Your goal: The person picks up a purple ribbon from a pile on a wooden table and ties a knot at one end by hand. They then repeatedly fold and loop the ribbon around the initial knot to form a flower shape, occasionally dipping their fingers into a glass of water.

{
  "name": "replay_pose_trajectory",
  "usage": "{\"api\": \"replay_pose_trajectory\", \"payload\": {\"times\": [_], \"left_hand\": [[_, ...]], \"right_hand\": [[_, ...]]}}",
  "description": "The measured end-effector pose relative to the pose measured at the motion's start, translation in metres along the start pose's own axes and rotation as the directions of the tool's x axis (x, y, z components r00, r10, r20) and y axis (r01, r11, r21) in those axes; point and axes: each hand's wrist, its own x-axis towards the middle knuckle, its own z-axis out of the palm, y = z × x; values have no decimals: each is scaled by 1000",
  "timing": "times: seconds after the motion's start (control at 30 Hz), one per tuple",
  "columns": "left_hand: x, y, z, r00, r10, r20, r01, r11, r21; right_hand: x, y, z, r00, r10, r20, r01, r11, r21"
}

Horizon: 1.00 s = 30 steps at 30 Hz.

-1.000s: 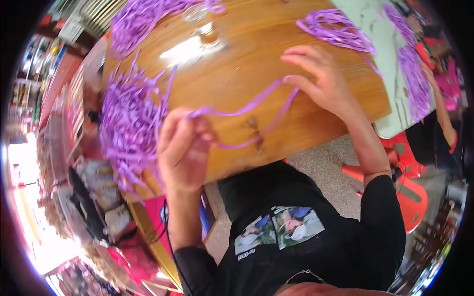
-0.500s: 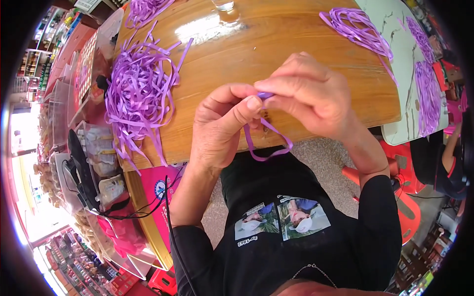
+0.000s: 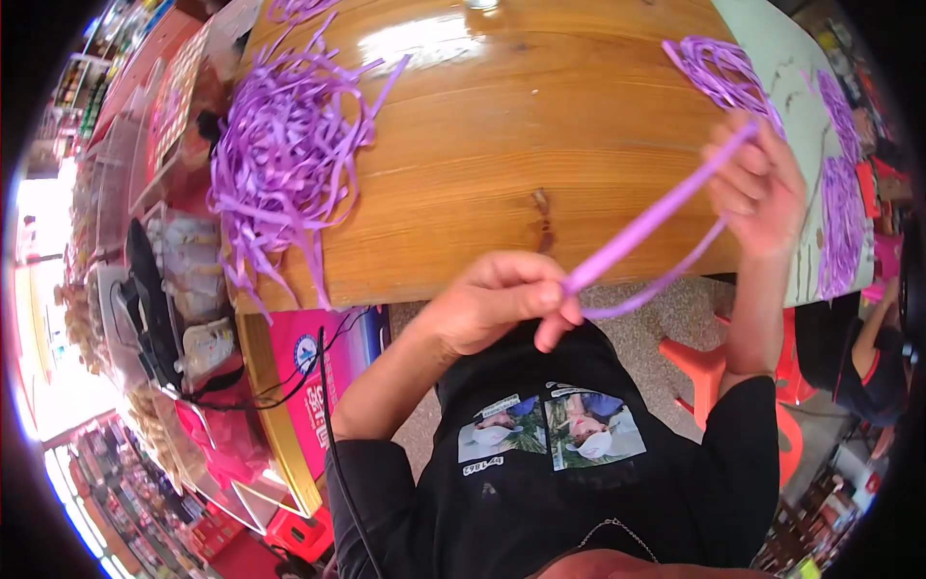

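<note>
Across the near edge of a glossy brown wooden table, holding a flat, satiny purple ribbon, taut above and slack below: pinched between thumb and fingers of the bare left hand and of the bare right hand. To the left, a tangled purple ribbon heap.

Fisheye on my head, facing steeply down: black printed T-shirt near, my left hand and right hand close, wooden table far; edges bowed toward the rim.
</note>
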Motion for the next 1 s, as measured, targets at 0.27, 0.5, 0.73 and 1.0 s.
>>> {"api": "replay_pose_trajectory", "payload": {"times": [0.27,0.5,0.73,1.0], "left_hand": [[4,-20,-14,940,327,101,-279,903,-326],[6,-9,-3,842,533,-78,-533,805,-260],[1,-8,-11,807,577,-129,-547,645,-534],[-6,-22,-14,862,491,122,-388,796,-465]], "right_hand": [[-11,-19,-17,983,-175,-55,179,980,84],[-6,-8,-31,988,-156,-18,157,984,91],[4,17,-48,994,-108,14,107,990,95],[-10,0,-45,981,-184,-67,195,955,224]]}}
